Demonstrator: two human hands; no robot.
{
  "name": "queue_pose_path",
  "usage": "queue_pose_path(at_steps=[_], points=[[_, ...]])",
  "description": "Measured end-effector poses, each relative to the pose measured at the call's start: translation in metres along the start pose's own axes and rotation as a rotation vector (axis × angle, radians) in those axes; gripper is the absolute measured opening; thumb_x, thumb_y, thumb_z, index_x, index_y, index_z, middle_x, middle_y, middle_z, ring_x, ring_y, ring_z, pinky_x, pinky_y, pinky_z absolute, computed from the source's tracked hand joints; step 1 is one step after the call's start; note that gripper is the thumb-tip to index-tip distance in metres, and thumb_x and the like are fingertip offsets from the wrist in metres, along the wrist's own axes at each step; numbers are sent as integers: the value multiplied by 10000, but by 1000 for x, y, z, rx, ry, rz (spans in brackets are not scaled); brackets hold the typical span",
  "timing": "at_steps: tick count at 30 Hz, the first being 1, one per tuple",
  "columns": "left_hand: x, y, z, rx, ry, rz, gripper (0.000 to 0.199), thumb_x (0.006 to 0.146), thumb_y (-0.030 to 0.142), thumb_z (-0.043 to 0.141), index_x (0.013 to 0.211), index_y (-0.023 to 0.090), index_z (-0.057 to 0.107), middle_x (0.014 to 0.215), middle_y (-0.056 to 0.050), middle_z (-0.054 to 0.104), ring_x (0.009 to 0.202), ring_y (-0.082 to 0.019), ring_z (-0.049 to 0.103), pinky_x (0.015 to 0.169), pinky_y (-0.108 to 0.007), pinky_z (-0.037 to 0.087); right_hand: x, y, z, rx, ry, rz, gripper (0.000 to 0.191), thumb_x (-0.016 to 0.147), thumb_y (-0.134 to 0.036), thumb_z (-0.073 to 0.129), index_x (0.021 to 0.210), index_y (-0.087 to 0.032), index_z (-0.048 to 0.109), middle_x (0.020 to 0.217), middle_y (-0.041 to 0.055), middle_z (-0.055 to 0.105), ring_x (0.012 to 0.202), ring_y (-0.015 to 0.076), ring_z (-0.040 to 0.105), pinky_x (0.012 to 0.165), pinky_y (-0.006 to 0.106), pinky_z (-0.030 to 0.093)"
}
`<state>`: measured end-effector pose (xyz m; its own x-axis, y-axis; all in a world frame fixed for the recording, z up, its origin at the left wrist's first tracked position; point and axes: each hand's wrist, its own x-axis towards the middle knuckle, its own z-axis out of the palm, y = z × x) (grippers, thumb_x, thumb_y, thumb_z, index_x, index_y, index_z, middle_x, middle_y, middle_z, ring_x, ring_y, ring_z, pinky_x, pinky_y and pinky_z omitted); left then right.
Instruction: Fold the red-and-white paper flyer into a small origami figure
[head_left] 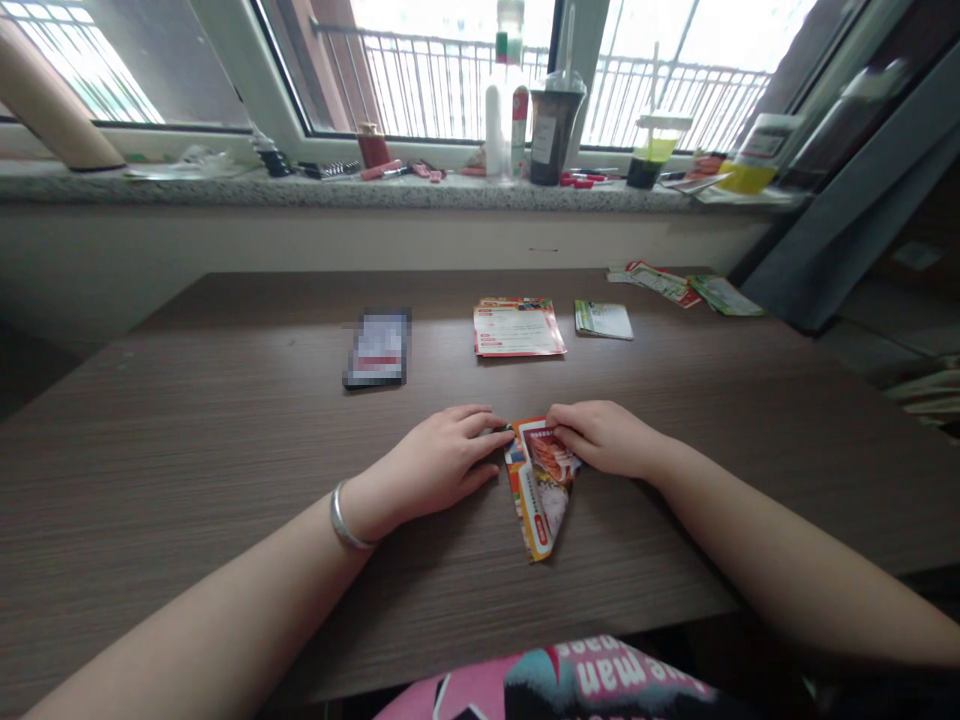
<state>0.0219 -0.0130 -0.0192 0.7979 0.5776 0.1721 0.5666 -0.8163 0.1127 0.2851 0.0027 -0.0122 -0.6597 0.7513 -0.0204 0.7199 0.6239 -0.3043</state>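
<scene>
**Folded paper (553, 478) at risk of a skewed crease**

The colourful printed paper lies on the near middle of the tabletop (225, 470), narrowing toward the near side. The right hand (619, 440) pinches its far right corner with thumb and fingers; the left hand (442, 462) is loosely open, fingertips at the far left edge, thumb apart from the paper.

With so light a touch on the left, the sheet could pivot under the right hand's pull and crease off-line. The folded layers look springy and could lift if released; the narrow near tip, unheld, could swing sideways.

The paper carries food pictures and lettering in red and white, too small to read. Farther off, a stack of printed cards (519, 332) shows lines of text, also illegible, and the screen of the phone (380, 348) to the left is blurred. On the windowsill (450, 197), the label of a lidded cup (547, 135) cannot be made out. Nearest, the shirt (570, 685) bears large upside-down letters, seemingly including "man".
</scene>
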Motion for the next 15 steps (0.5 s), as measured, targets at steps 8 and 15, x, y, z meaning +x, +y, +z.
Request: queue_pose_path(at_steps=[8, 15], points=[[0, -2, -1, -39, -2, -1, 377, 934, 282, 503, 1301, 236, 574, 1344, -35, 599, 1275, -250, 510, 1087, -414, 428, 4, 2, 7, -15, 121, 23, 126, 884, -250, 554, 824, -197, 652, 826, 45, 683, 803, 177, 598, 700, 272, 399], [4, 6, -8, -57, -29, -111, 463, 867, 291, 594, 1311, 178, 528, 1305, -115, 593, 1183, -251, 575, 1035, -383, 466, 11, -9, 11, 32, 239, 72, 122, 871, -258, 605, 824, -189, 693, 866, 66, 681, 872, 188, 588, 795, 306, 448]])
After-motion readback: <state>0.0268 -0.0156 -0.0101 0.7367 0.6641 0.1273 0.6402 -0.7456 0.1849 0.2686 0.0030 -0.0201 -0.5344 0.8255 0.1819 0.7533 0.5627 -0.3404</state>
